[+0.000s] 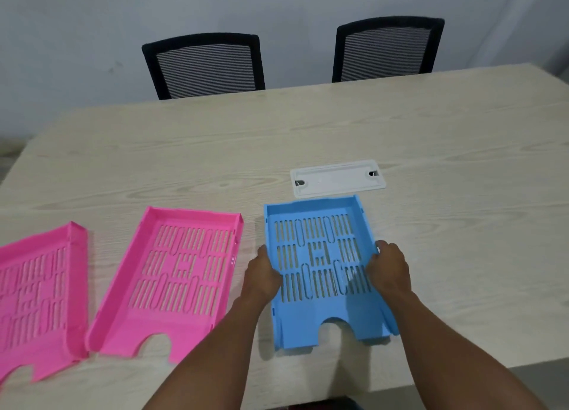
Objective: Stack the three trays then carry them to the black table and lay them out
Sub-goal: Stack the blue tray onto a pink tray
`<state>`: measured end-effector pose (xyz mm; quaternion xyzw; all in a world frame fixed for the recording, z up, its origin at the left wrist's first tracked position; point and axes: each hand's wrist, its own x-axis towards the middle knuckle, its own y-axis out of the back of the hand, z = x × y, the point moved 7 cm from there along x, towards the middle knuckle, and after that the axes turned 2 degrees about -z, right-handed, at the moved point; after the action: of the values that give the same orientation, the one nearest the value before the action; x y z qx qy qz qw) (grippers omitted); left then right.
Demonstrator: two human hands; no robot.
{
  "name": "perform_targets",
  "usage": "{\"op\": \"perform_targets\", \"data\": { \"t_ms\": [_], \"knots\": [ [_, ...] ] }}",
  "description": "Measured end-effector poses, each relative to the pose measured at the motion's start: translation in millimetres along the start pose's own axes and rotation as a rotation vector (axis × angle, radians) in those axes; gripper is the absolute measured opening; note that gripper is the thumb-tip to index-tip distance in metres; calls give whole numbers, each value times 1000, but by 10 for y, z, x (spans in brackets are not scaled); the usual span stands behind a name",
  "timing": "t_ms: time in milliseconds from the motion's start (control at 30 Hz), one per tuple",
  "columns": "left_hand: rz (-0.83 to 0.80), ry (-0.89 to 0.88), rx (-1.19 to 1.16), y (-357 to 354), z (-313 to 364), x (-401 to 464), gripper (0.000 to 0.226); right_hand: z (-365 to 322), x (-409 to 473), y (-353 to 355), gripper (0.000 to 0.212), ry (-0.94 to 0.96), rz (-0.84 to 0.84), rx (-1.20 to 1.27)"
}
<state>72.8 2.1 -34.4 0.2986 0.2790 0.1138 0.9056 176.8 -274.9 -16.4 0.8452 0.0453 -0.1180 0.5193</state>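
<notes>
**Blue tray gripped at both sides, two pink trays waiting**

Both forearms reach in from the near edge, and each hand clasps a long side wall of the blue tray (pixel 320 265): the left hand (pixel 261 278) curls over the left wall, the right hand (pixel 388 271) over the right wall, fingers closed on the plastic. Its near, notched end looks slightly raised off the pale worktop (pixel 446 224) (a shadow shows beneath it), so the lift seems to be starting.

Risks, as I judge them: the walls are thin, so a squeeze could bow them and let the tray slip or twist. The nearer pink tray (pixel 172 283) lies just left of the left hand and at an angle to the blue one, so nesting could jam unless the notched ends are lined up. The far-left pink tray (pixel 37 298) touches its neighbour's corner and is cut off by the frame edge; a nudge could push it off the worktop. Behind the blue tray, a white plate (pixel 338 178) set in the worktop could catch its far end.
</notes>
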Motion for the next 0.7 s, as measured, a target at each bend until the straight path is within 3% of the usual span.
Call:
{"op": "perform_targets", "data": {
  "t_ms": [333, 700],
  "knots": [
    [173, -205, -75, 809, 296, 94, 49, -574, -146, 365, 40, 32, 211, 208],
    [244, -250, 62, 2318, -796, 1, 51, -1866, -1063, -462, 37, 146, 179, 360]
  ]
}}
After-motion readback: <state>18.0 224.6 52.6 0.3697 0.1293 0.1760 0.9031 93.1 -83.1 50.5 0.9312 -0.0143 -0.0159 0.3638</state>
